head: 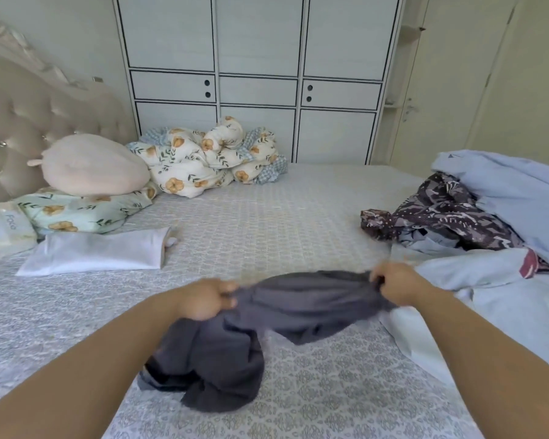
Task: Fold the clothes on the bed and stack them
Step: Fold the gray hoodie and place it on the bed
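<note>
A tufted beige headboard [16, 122] was noted at left. 1 pink plush cushion [92, 166] rested on a floral pillow [76, 213]. A bunched floral duvet [210, 156] lay before the white wardrobe [257, 58].

Left hand [207, 298] and right hand [397, 282] are gripping opposite ends of a dark grey garment [235, 337], its lower part bunching on the patterned bedspread [267, 223]. Folded white garment [99, 250] is lying left; unfolded clothes pile [463, 217] is sitting right.
</note>
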